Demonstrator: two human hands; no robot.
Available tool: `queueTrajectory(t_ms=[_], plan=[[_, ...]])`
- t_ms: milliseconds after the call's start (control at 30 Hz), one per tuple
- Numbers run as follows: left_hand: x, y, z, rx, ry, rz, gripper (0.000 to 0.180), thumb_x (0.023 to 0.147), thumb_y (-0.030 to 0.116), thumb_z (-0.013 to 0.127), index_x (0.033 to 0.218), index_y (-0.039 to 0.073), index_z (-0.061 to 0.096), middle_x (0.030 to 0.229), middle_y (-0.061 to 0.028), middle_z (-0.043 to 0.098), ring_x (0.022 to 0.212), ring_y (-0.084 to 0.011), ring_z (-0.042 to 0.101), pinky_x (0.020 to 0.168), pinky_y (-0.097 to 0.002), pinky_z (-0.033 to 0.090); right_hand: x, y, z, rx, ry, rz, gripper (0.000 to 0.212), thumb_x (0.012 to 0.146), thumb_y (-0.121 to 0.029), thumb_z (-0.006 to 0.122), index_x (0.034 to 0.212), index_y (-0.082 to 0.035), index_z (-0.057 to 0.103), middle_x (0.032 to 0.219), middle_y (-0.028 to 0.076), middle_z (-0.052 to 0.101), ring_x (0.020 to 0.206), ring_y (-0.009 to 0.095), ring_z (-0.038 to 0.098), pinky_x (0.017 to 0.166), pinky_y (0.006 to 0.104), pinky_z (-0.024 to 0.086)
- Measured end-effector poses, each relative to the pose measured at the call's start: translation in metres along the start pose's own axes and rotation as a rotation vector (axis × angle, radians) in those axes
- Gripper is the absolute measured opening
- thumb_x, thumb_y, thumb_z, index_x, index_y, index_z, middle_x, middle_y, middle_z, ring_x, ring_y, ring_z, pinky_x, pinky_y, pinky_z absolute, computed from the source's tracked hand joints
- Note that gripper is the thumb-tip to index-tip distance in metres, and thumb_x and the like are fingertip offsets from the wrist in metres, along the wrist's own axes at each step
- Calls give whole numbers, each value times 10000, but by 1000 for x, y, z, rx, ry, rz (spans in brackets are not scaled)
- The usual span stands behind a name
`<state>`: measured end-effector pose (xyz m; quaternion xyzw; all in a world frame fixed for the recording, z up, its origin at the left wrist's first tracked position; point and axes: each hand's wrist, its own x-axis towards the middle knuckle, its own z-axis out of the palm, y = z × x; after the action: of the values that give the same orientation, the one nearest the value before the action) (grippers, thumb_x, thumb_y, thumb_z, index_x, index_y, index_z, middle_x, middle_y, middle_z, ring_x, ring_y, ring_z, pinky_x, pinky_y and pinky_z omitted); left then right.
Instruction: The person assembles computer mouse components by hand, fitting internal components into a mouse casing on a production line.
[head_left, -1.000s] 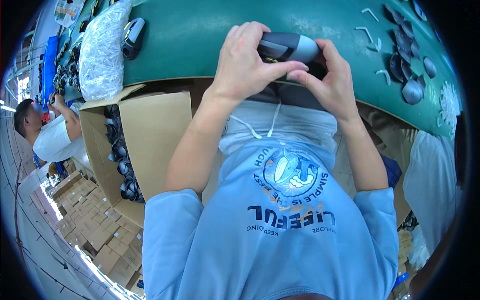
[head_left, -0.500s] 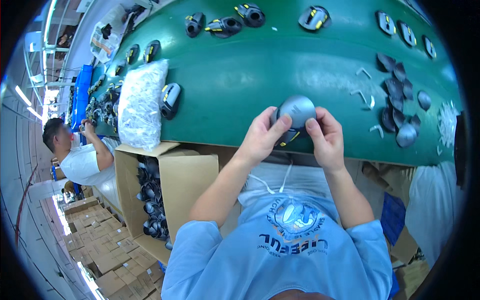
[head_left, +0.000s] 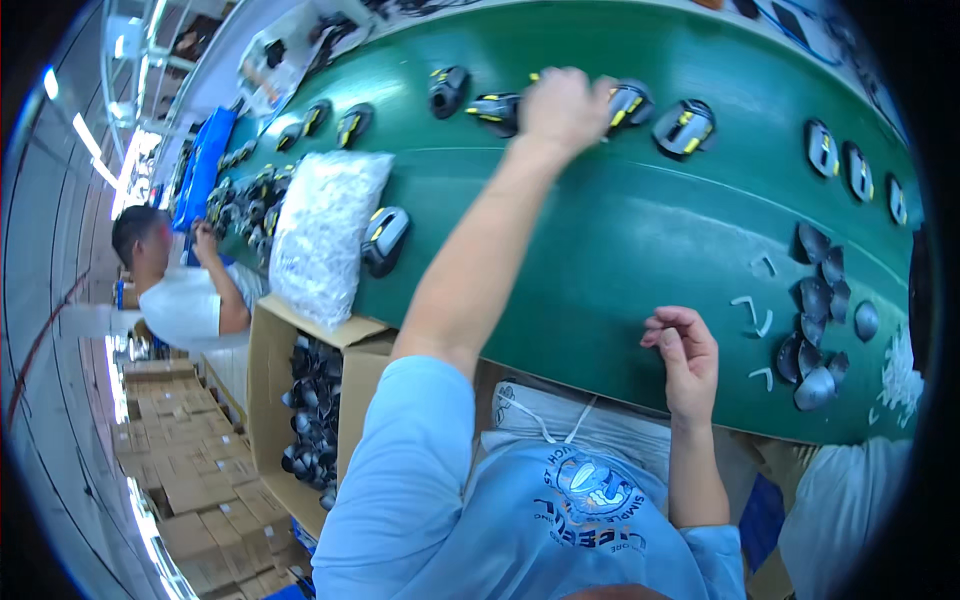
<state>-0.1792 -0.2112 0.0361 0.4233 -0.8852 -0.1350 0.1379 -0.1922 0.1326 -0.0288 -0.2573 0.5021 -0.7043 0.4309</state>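
Observation:
My left hand (head_left: 565, 112) reaches to the far side of the table, over one of several grey-and-black computer mice with yellow strips. Its fingertips are hidden, so its grip does not show. One such computer mouse (head_left: 629, 104) lies just right of this hand, and another mouse (head_left: 494, 113) just left of it. Above the near edge hovers my right hand (head_left: 685, 362), open, fingers loosely bent and nothing visible in them. Nearest to it are small white bent strips (head_left: 762, 323) and a cluster of dark curved shells (head_left: 813, 300).
A green table (head_left: 560, 260) fills the middle. A clear bag of plastic pieces (head_left: 328, 235) lies left, beside a single mouse (head_left: 386, 240). Below it stands an open cardboard box (head_left: 268, 390) of dark shells. A co-worker (head_left: 195, 290) sits at the far left; stacked cartons (head_left: 190, 440) stand behind.
The grey mouse held between both hands has left them; an additional mouse shows in the far row. My left hand has stretched forward, and my right hand has come off the mouse. The view has shifted.

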Motion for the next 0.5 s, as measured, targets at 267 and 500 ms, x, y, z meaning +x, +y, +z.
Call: queueTrajectory(t_ms=[267,500], plan=[[10,-210,-55,256,-341,236,935,753,212,731,1623,184,389,1588,-239,454,1482,-440,417,1252,-506,287,3,-80,-33,-447,-184,-247,139,911,-73,755,1036,-12,757,925,111,741,857,259,702,775,359,549],[28,-185,-65,494,-413,90,920,749,494,869,1512,122,515,1429,-252,585,1323,-431,551,1198,-511,336,28,-140,-139,-1315,246,-469,209,890,-205,782,1032,-52,761,950,96,753,889,301,685,801,401,546]])
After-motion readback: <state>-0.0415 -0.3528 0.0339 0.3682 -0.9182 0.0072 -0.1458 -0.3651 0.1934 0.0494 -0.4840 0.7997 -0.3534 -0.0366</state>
